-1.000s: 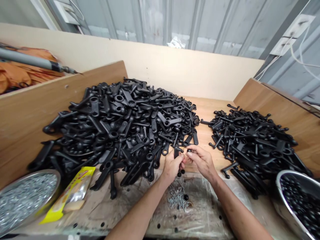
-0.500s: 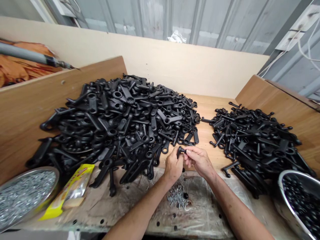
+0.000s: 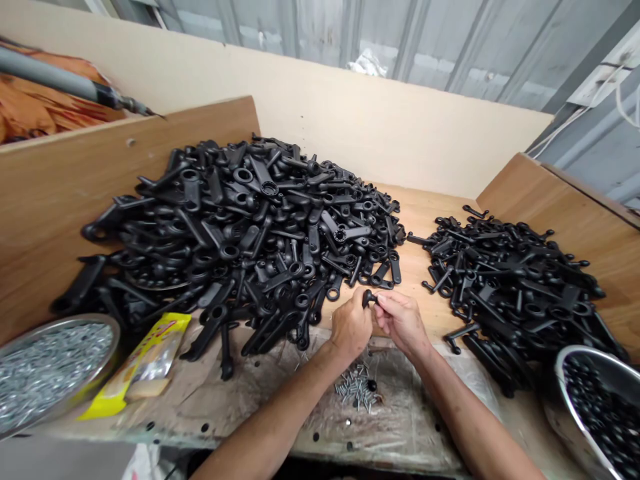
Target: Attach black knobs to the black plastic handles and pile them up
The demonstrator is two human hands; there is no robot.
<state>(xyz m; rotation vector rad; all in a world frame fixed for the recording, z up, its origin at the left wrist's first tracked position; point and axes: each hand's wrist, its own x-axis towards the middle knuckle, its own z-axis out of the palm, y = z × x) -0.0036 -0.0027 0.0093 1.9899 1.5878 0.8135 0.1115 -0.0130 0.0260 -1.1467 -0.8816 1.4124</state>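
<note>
My left hand (image 3: 351, 325) is closed around a black plastic crank handle (image 3: 369, 298), whose rounded end shows above the fingers; the rest is hidden in the hand. From the right, my right hand (image 3: 404, 321) pinches the slim end that sticks out sideways from it. Both hands meet over the bench front. Beneath my wrists lies a small heap of silvery screws (image 3: 356, 388), with a black knob (image 3: 371, 385) beside them. A big pile of black crank handles (image 3: 280, 227) rises behind and left of the hands.
A smaller pile of crank handles (image 3: 520, 280) lies to the right. Metal bowls hold screws (image 3: 50, 367) at left and black knobs (image 3: 600, 400) at right. A yellow wrapper (image 3: 137, 367) lies near the left bowl. A grey power tool (image 3: 65, 80) juts over the left wooden wall.
The camera view has shifted slightly. My hands stay together on the same crank handle, which is turned a little, with its rounded end now tilted between them.
</note>
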